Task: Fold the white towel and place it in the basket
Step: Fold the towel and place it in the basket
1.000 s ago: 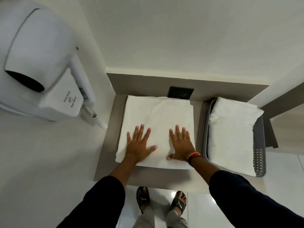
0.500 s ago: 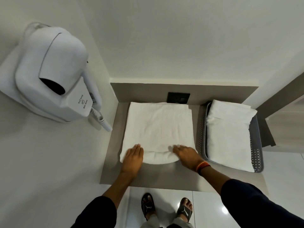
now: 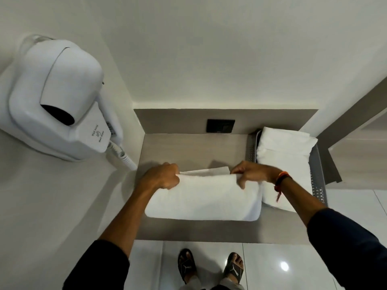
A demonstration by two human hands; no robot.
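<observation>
White plaster walls filled most of the view, and a white wall-mounted hair dryer [image 3: 56, 101] hung on the left wall, its coiled cord [image 3: 122, 156] trailing down toward the counter. Below, a grey-brown countertop [image 3: 188, 147] sat in the corner, with a dark switch plate [image 3: 220, 126] on its low back panel. Glossy pale floor tiles [image 3: 272, 266] showed in front of the counter, where two feet in black sandals [image 3: 187, 263] stood.

On the near half of the counter lay the white towel [image 3: 203, 197], folded into a thick, wide band with a rounded near edge; its far layers were raised off the surface between the two hands. Just to its right stood a grey perforated basket [image 3: 318, 185], touching or very nearly touching the towel's right end, and inside it lay another folded white towel [image 3: 284, 162].

Both forearms reached in from dark sleeves. At the towel's far left corner the left hand [image 3: 161, 176] was curled closed, gripping the fabric edge with the fingers [image 3: 172, 182] tucked around it. Its counterpart, the right hand [image 3: 249, 172], was likewise closed on the far right corner, thumb and fingertips pinching the upper layers. An orange and red thread bracelet [image 3: 281, 178] circled the right wrist.
</observation>
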